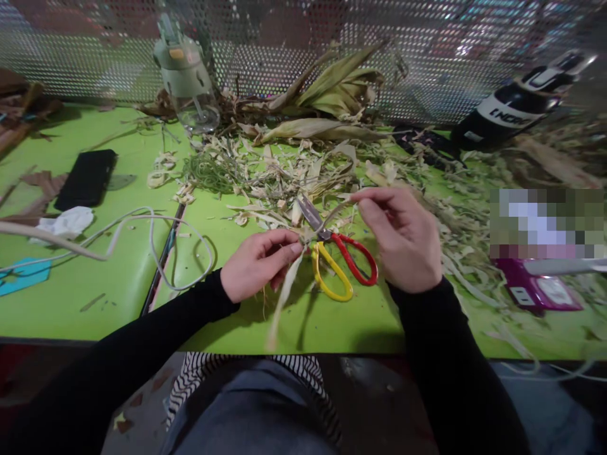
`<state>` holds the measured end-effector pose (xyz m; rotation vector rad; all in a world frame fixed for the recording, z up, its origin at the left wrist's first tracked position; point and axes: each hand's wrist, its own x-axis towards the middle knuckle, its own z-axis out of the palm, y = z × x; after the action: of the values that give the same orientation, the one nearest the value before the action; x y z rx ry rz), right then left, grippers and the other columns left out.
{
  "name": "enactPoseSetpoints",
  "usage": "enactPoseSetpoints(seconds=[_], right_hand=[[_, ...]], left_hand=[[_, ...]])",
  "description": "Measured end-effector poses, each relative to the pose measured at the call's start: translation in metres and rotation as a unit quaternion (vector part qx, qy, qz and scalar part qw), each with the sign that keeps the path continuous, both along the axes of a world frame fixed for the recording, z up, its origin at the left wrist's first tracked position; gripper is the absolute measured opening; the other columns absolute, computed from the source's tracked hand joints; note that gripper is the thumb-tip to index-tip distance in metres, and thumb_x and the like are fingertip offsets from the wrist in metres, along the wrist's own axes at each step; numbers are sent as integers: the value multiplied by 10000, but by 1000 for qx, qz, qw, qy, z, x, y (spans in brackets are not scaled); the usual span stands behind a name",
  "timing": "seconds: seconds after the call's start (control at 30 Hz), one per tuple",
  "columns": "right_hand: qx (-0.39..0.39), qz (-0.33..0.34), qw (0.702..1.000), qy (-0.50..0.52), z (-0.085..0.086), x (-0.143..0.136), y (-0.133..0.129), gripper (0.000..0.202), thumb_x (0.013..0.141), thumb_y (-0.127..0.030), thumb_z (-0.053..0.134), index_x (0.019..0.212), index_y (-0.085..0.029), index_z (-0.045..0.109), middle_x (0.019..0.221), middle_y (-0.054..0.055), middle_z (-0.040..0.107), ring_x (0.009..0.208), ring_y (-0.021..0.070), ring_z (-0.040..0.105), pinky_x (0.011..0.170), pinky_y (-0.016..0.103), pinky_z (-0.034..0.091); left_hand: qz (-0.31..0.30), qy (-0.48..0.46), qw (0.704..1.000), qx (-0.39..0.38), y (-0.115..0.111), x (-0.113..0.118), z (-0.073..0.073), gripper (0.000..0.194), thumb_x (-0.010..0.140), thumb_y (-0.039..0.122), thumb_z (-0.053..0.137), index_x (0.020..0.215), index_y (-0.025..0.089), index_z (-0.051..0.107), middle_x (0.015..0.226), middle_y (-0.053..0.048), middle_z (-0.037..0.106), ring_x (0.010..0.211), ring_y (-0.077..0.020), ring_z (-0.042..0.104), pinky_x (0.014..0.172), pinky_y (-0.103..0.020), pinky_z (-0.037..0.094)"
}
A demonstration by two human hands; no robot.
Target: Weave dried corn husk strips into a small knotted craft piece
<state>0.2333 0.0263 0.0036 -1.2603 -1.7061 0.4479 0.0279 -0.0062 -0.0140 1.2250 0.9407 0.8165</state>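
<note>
My left hand (265, 262) is closed, pinching a pale strip of dried corn husk (283, 300) whose loose end hangs toward the table's front edge. My right hand (403, 237) is also closed, with thumb and forefinger on another end of husk strip (337, 212) that stretches back toward my left fingers. Whether both ends belong to one strip is not clear. Between the hands, scissors (325, 235) with one red and one yellow handle lie on the green table (365, 322), under the strip. Husk scraps (279, 170) cover the table just beyond.
A clear bottle (192, 95) and whole dried husks (336, 88) stand before the perforated metal screen (284, 38). A black bottle (507, 110) leans at the right, near a purple object (535, 287). At left are a phone (88, 179), crumpled tissue (71, 221) and a white cable (184, 218).
</note>
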Motion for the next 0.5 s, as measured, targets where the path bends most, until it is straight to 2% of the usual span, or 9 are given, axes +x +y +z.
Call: enactPoseSetpoints(seconds=[0.07,0.13,0.2,0.27,0.37,0.5], right_hand=[[-86,42,995,4,-3,6,11,213,883,-355,520,924,-222,681,956,29,656,800,151,585,698,291,457],[-186,135,973,23,-5,6,15,240,874,-381,526,906,-217,698,952,25,666,829,151,591,741,294,461],[-284,251,924,61,-7,-1,12,225,817,-394,605,883,-205,709,901,24,674,822,150,601,760,291,468],[-333,311,880,134,-9,-10,5,207,744,-378,691,850,-201,703,868,15,670,789,139,605,745,281,479],[-326,293,867,238,-12,-25,-5,191,700,-349,739,761,-191,650,794,-5,639,684,107,575,654,250,478],[-269,226,902,253,-16,-36,-13,212,743,-368,705,775,-187,600,729,-23,562,615,82,509,574,216,440]], left_hand=[[-33,10,999,8,-2,0,-1,194,843,337,530,806,147,553,568,58,470,402,-30,401,396,-151,340],[-76,27,997,14,-4,1,-2,219,847,360,520,804,149,559,564,54,474,411,-36,398,414,-161,339],[-99,51,993,35,-5,1,-1,219,846,352,515,785,148,567,564,46,479,445,-50,415,450,-174,355],[-93,75,989,83,-5,1,-1,191,831,315,534,757,145,581,601,33,503,521,-65,453,521,-187,387],[-66,102,984,132,-4,1,0,197,832,312,534,754,144,601,654,16,533,592,-82,487,582,-201,412],[-33,107,982,155,-5,0,-2,227,871,325,486,806,142,603,651,24,528,491,-58,465,540,-200,411]])
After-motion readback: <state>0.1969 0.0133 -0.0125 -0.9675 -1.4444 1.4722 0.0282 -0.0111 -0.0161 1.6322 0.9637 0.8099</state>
